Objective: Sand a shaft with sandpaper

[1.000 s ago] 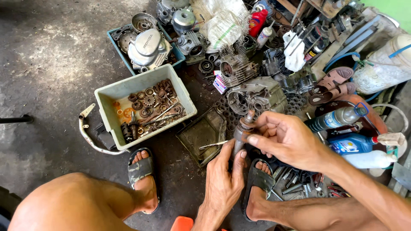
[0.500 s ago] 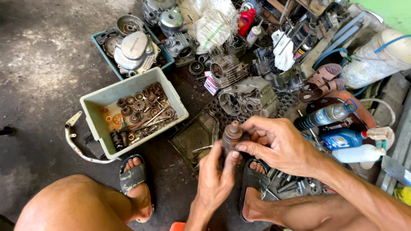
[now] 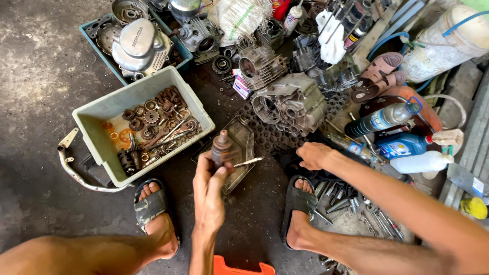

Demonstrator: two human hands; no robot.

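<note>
My left hand [image 3: 209, 191] is raised in the middle of the view, gripping a rusty brown cylindrical metal part [image 3: 220, 147] upright by its lower end. A thin metal rod [image 3: 248, 162] sticks out to the right beside my fingers. My right hand [image 3: 313, 155] is stretched to the right, fingers curled downward over dark parts on the ground near a black perforated mat [image 3: 265, 133]. I cannot see whether it grips anything. Behind both hands lies a grey engine case [image 3: 291, 105].
A pale green plastic bin [image 3: 97, 120] of gears and sprockets stands left. A blue crate [image 3: 91, 38] with engine covers is at the back left. Spray cans and bottles [image 3: 402, 145] lie right. Loose sockets and wrenches [image 3: 356, 209] lie by my right foot. A bent metal lever [image 3: 71, 168] lies left.
My right hand has let go of the brown part and moved right, down toward the ground. My left hand now holds the part alone and has lifted it a little.
</note>
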